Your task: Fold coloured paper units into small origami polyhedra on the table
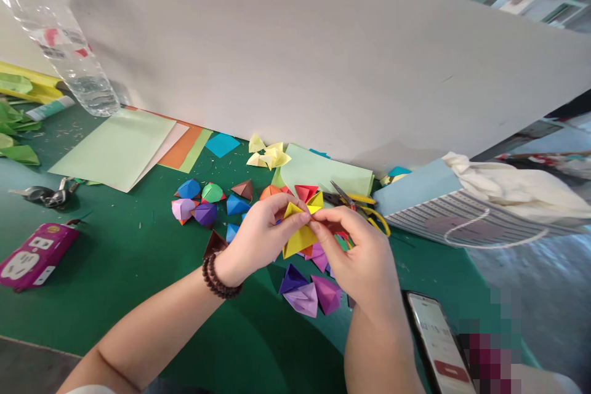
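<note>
Entry, worktable: one green work mat running across the view, backed by a large white board standing at a tilt along its far edge. At the right, a striped paper bag lies on its side with a white cloth spilling from its mouth. At the left, a clear plastic water bottle leans near the board. Flat stock: one pale green paper sheet over an orange paper sheet, a small blue paper square, and a second pale green sheet, all unfolded. Finished stock: a loose group of folded paper units in blue, green, brown, lilac and purple, with larger purple folded units nearer the viewer and pale yellow folded scraps by the board; more flat sheets remain than are accounted for by these pieces. Loose items: a magenta power strip, keys, a smartphone, yellow-handled scissors. Held item: a yellow folded paper piece, raised above the mat over the coloured units. The left hand, wearing a dark bead bracelet, and the right hand meet at it, wrists bent inward, fingers closed narrow in a pinch on its edges.
</note>
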